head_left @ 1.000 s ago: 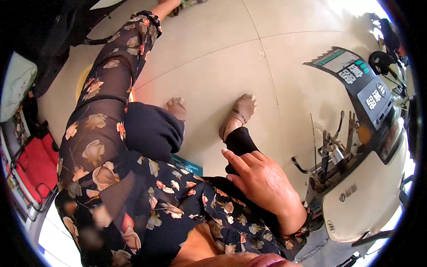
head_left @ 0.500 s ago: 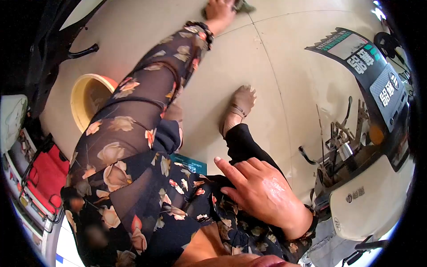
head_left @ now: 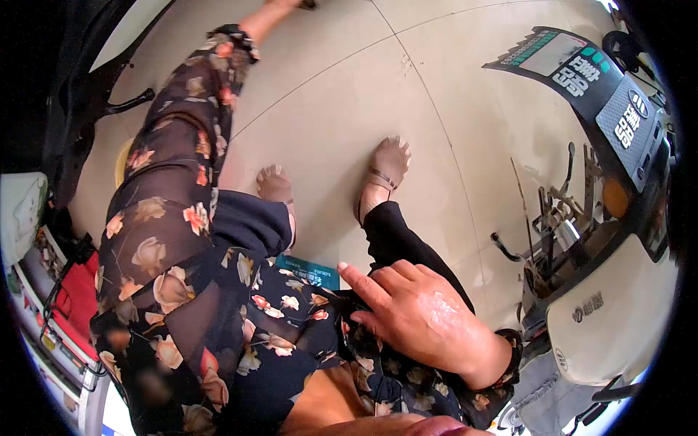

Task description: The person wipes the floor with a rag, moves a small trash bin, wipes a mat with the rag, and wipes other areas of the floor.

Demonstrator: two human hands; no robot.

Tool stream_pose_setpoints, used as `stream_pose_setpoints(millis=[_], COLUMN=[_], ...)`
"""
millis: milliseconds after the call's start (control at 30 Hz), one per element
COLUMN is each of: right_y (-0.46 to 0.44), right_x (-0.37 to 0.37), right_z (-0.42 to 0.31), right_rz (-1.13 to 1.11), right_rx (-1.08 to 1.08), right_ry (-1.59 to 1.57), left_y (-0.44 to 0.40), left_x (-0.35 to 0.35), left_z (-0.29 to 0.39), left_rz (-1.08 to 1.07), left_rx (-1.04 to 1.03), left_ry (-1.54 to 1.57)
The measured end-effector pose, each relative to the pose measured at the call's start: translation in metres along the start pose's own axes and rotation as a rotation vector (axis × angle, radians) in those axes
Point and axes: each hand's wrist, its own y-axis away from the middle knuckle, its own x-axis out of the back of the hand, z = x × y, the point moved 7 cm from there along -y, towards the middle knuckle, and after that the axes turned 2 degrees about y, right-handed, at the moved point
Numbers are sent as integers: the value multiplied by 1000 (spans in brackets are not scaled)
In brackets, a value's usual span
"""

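Observation:
My left arm stretches forward in a sheer floral sleeve. At the top edge, my left hand (head_left: 282,3) is mostly cut off, low over the beige tiled floor (head_left: 327,94). A small dark edge of a grey-green cloth (head_left: 310,3) shows at its fingers; the finger grip itself is out of frame. My right hand (head_left: 429,320) lies palm down over my right thigh, the index finger and thumb extended and apart. It holds nothing visible, and the back of it glistens as if wet. Below it are black trousers (head_left: 414,243).
A yellow bucket (head_left: 122,164) stands left, mostly behind my sleeve. A teal printed box (head_left: 311,272) is under me. Metal levers (head_left: 563,218) and a dark panel with white lettering (head_left: 574,69) stand right. Red material (head_left: 76,294) is at left.
My left hand and the cloth have moved left and farther out past the top edge. My sleeve now covers more of the bucket. My right hand stays on the thigh.

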Motion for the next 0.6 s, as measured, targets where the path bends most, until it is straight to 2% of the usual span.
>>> stream_pose_setpoints(millis=[33, 100, 167, 233, 267, 333, 433, 533, 600], right_y=[2, 3, -1, -7, -11, -19, -59, -112, -130], right_x=[-1, -1, 4, 10, 12, 13, 7, -3, -19], right_z=[-2, -8, -21, -35, -41, -48, -69, -91, -68], right_rz=[-10, -43, -51, -34, -13, -38, -94, -150, -179], right_rx=[-4, -21, -22, -7, 9, 6, 8, 62, 134], right_ry=[0, -4, 2, 8, 12, 7, 6, -29, -92], left_y=[-15, -40, -63, -72, -70, -46, -19, 14, 20], left_x=[27, 88, 124, 134, 134, 112, 73, 15, -44], left_z=[-29, -109, -214, -287, -279, -218, -127, -74, -58], left_rz=[96, 241, 279, 246, 222, 135, -26, -345, -556], left_rx=[-24, 56, 198, 271, 318, 278, 122, -77, -164], left_ry=[-47, -285, -519, -666, -720, -778, -823, -786, -626])
